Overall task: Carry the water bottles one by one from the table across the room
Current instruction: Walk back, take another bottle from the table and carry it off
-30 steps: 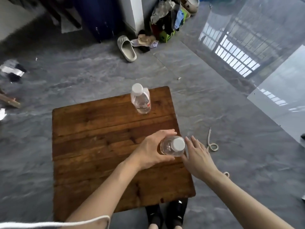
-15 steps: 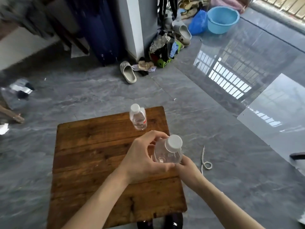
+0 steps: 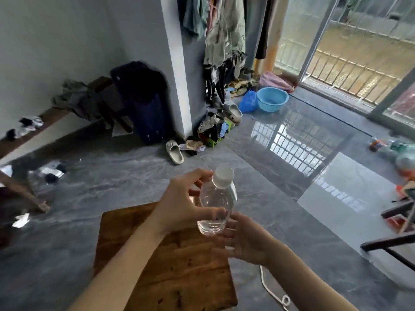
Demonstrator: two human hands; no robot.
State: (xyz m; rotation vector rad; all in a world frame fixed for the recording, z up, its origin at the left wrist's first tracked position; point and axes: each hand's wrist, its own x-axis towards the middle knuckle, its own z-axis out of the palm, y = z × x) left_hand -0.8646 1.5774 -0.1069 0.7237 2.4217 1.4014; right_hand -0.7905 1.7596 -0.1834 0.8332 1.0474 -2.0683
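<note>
A clear water bottle (image 3: 216,204) with a white cap is held upright in the air above the far right corner of the wooden table (image 3: 166,274). My left hand (image 3: 180,204) grips its side, thumb in front and fingers behind the neck. Under the bottle's base my right hand (image 3: 243,242) cups it from the right, fingertips touching the bottom. The other bottle that stood at the table's far edge is hidden behind my left hand.
The glossy grey floor stretches ahead. A beige slipper (image 3: 175,151) and a clothes pile lie by the white pillar (image 3: 177,70), with a dark suitcase (image 3: 143,108) to their left. A blue basin (image 3: 271,102) sits near the glass doors. White cord (image 3: 272,292) lies right of the table, and a dark metal frame (image 3: 393,243) stands further right.
The bottle has been lifted off the table, with my right hand closing in under its base. My view has tilted up from the tabletop toward the room.
</note>
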